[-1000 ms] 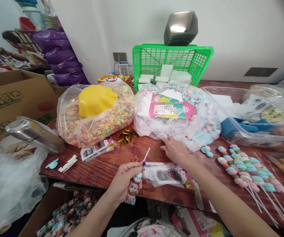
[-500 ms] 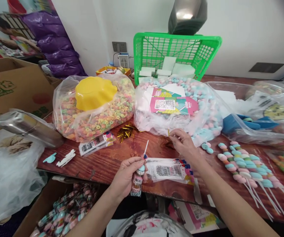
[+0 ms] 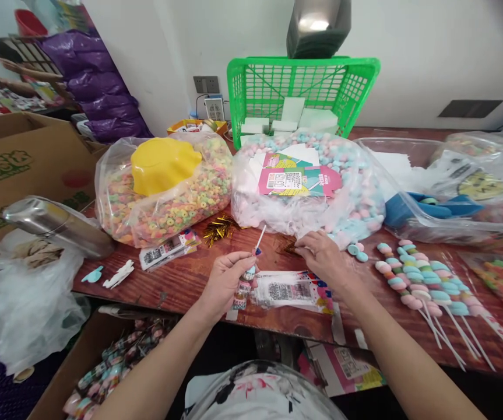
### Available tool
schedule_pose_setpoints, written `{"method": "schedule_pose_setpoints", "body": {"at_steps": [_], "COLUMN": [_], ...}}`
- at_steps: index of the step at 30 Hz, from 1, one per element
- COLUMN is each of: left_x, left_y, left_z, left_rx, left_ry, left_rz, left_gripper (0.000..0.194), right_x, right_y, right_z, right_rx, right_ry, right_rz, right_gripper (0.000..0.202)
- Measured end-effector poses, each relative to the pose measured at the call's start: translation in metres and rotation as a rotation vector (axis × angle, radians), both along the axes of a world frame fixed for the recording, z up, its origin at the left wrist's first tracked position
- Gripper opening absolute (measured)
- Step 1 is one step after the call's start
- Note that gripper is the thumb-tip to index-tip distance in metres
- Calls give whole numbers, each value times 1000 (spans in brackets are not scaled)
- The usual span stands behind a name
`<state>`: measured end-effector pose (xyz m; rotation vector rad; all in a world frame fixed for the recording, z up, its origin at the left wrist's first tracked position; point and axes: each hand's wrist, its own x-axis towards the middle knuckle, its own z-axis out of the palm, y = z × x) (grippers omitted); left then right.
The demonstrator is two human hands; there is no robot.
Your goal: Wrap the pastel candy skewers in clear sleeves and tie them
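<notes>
My left hand (image 3: 227,283) is closed round a wrapped candy skewer (image 3: 241,294) at the table's front edge, its white stick pointing up. Beyond the printed wrappers (image 3: 288,290), my right hand (image 3: 319,254) has its fingertips pinched at a small heap of dark brown-gold twist ties (image 3: 285,245); whether a tie is between them is too small to tell. A brighter gold bundle of ties (image 3: 220,229) lies further left. Unwrapped marshmallow skewers (image 3: 428,277) rest at the right, with a few loose blue candies (image 3: 358,252) nearer my right hand.
Bags of ring candies (image 3: 168,204) and marshmallows (image 3: 356,186) stand behind my hands, before a green basket (image 3: 303,61). A steel flask (image 3: 59,224) leans at the left. Below the table edge, a cardboard box (image 3: 65,350) holds wrapped skewers. Another person's arm (image 3: 37,73) shows at far left.
My right hand has come down onto the dark tie heap. My left hand still holds the wrapped skewer, now slightly higher in view. The whole view has shifted a little.
</notes>
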<state>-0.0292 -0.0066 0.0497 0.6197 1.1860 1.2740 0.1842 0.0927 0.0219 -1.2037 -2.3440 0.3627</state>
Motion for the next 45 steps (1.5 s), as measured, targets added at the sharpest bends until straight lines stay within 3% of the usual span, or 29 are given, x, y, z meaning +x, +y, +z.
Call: {"method": "schedule_pose_setpoints", "body": {"at_steps": [7,12,16,23,31,33,35,38,42,45], "left_x": [-12,-12,-10,-8,11,19,25,31,34,37], "left_y": [-18,-22,-24,-18,-3,1,4,3,-3,-6], "left_z": [-17,-20,-24,-22,-21,-20,-18,-16,-20,-24], "left_rx": [-50,-44,-59,-52,-34,24,112,148,206,163], "left_ry": [19,49,55,-18,61,66,77,110,178,31], "left_rz": [37,22,-15,-33,-117,-125,-125,-152,-179,-166], "left_gripper": [29,31,31,30,28,28,28,26,19,20], "right_x": [-38,-61,-51,-16,-31,-39,-44,-43,-34,-31], "right_y": [-13,-6,-1,0,-41,-54,-64,-70,-70,-71], "right_z": [-9,-17,-17,0,27,30,28,17,7,6], "right_rx": [23,18,-28,-197,-300,-210,7,290,325,323], "right_ry": [-334,-355,-160,367,714,646,479,265,254,280], "right_rz": [2,-33,-31,-75,4,97,145,99,99,97], "right_gripper": [20,17,16,19,14,14,18,24,23,22]}}
